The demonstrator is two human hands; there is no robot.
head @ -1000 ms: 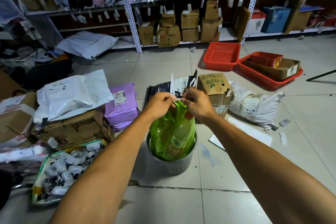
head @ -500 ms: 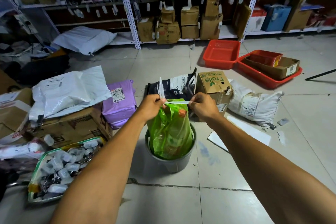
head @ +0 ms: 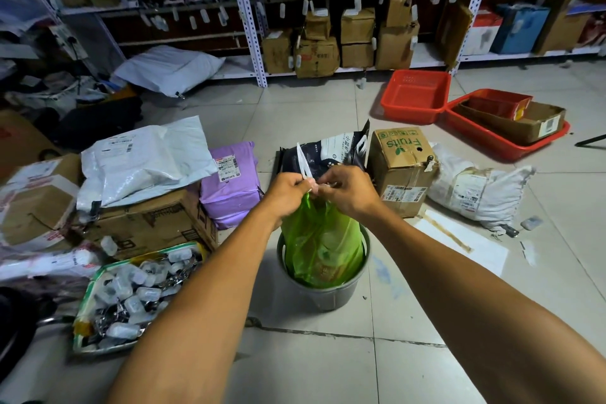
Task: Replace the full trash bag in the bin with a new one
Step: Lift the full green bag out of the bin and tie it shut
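Glossy green plastic trash bag [head: 323, 239]; matt grey plastic bin [head: 323, 297].

there is one view only, from a wide-angle camera worn on the person's head. it looks forward and steeply down along both forearms, close above the round grey plastic bin [head: 323, 297] on the pale tiled floor [head: 311, 367]. farther off, the white perforated metal shelving [head: 249, 26] bows toward the frame edges.
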